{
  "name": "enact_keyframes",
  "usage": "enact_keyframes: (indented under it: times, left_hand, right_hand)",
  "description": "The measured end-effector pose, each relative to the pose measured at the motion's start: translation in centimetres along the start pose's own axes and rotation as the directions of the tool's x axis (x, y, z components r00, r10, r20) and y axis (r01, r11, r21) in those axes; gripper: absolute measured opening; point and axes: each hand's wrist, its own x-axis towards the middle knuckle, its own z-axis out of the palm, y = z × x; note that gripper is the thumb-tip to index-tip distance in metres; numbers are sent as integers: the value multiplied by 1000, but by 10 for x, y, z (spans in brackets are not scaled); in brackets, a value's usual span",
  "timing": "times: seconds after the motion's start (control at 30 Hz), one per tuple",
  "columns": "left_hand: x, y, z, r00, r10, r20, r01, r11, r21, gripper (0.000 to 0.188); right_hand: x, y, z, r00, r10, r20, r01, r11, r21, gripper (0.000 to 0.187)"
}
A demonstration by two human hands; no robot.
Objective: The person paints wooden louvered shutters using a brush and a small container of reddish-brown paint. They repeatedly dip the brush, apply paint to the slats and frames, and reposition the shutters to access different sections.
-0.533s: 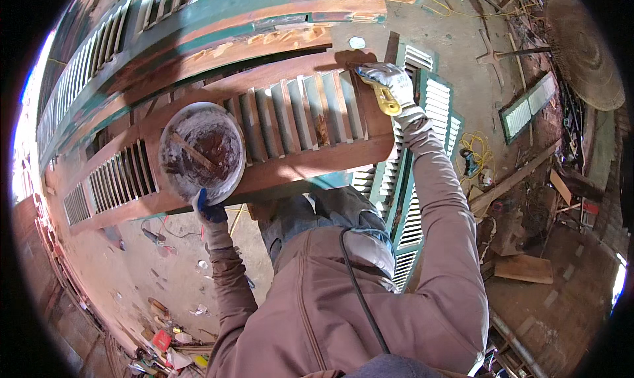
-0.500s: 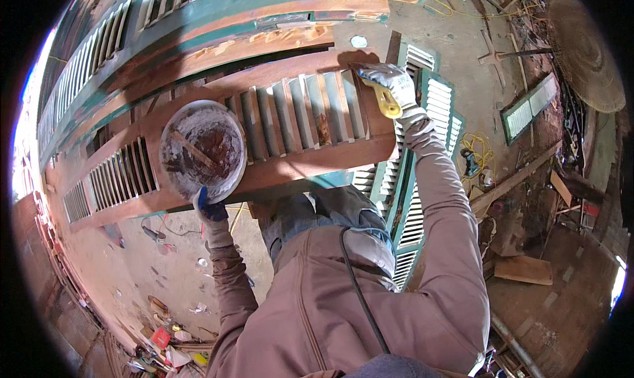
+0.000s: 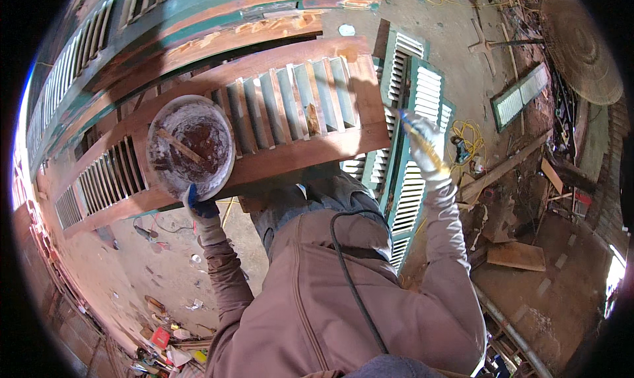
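Note:
A round bowl [image 3: 225,123] with brown paste and a pale crust inside stands on a reddish-brown louvred wooden shutter [image 3: 290,164]. A wooden stick [image 3: 179,146] leans in the paste. My left hand [image 3: 202,209], in a blue-and-white glove, grips the bowl's near rim. Off the shutter's right end, my gloved right hand [image 3: 428,147] is closed round a yellow-handled tool [image 3: 432,158]. Motion blurs that tool, and I cannot make out whether its working end is a blade or bristles.
Green-framed shutters with white slats [image 3: 426,90] lie to the right. More green and brown shutter frames [image 3: 264,29] are stacked on the far side. A yellow cord [image 3: 470,140], a loose board [image 3: 516,256] and scrap lie on the floor. A woven round hat-like thing [image 3: 581,47] is at far right.
My right hand has moved off the shutter's far right corner, coming nearer and to the right with the yellow-handled tool. My left hand stays on the bowl's rim. The whole view has shifted slightly.

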Motion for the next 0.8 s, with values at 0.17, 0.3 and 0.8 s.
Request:
enact_keyframes:
  times: [0.17,0.3,0.8]
  left_hand:
    - [9,-6,-12,999,25,36,-27,998,54,35]
    - [16,0,-12,998,-54,34,56,997,-52,34]
    - [23,0,-12,994,-1,106,10,996,-84,33]
  right_hand:
    - [-37,-21,18,986,-112,126,154,902,-402,44]
    - [-35,-30,40,977,-191,96,213,828,-519,43]
    - [-32,-35,26,993,-77,88,110,874,-473,36]
